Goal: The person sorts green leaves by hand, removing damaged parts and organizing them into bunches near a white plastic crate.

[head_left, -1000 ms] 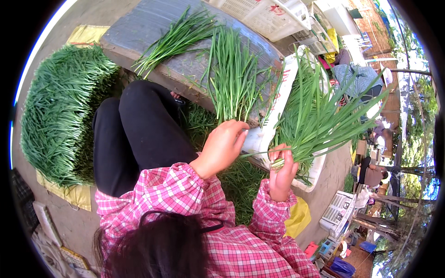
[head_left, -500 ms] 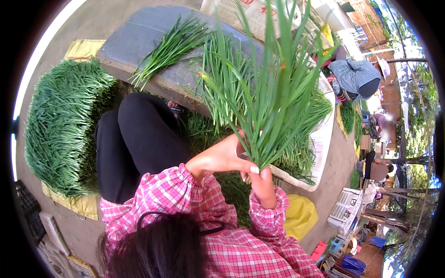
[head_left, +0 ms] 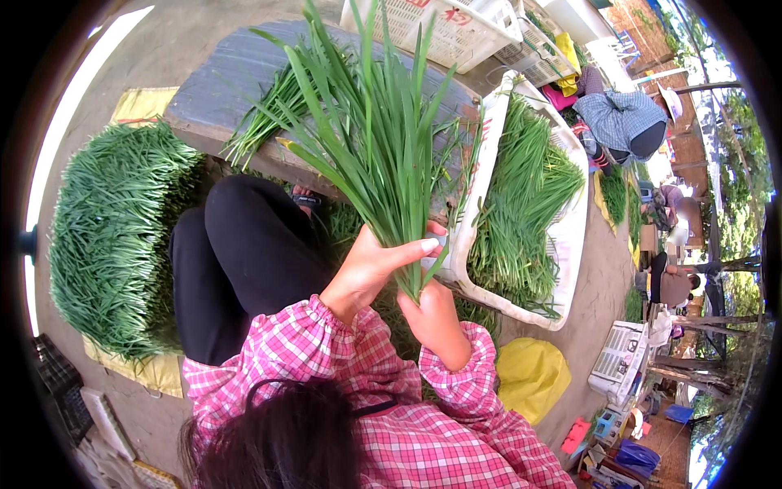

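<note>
Here, left fingers (head_left: 410, 253) and right fingers (head_left: 418, 314) grip green leaves (head_left: 395, 167), apparently near the base.

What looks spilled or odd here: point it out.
Loose green blades lie tangled below the grey board, unlike the neatly stacked pile at left. In the bunch held by the left hand and right hand, one blade tip looks yellowish, odd among the green.
</note>
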Motion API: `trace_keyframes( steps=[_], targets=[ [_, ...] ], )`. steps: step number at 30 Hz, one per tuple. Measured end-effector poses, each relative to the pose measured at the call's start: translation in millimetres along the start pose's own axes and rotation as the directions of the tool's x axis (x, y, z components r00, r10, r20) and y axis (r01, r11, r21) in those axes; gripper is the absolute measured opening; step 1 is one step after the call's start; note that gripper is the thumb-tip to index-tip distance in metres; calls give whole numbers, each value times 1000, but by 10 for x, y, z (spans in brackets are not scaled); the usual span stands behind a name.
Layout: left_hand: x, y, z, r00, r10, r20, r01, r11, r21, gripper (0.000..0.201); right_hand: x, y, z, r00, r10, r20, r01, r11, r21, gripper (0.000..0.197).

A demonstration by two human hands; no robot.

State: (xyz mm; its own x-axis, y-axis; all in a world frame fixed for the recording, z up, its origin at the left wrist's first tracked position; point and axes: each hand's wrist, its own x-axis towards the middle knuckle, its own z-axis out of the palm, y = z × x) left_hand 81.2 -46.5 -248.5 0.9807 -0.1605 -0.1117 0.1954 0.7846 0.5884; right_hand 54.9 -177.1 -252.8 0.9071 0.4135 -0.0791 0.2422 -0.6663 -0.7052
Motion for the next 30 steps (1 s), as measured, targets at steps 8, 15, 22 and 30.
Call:
trace_keyframes(
  steps=[8,15,22,30],
  targets=[
    [-37,97,27,992,-3,-126,-20,983,-184,18,-57,146,-34,991,-51,122,-72,567,820,73],
    [-45,78,53,989,23,-146,-79,917,-390,15,-33,238,198,999,-43,26,2,549,836,63],
    [-69,122,85,979,-4,-202,-70,932,-357,13,-23,-11,156,993,104,-62,-46,796,603,13],
    [-41,180,-135,971,109,-214,-153,967,-202,14,-284,547,36,966,237,-99,17,327,945,12]
  ],
)
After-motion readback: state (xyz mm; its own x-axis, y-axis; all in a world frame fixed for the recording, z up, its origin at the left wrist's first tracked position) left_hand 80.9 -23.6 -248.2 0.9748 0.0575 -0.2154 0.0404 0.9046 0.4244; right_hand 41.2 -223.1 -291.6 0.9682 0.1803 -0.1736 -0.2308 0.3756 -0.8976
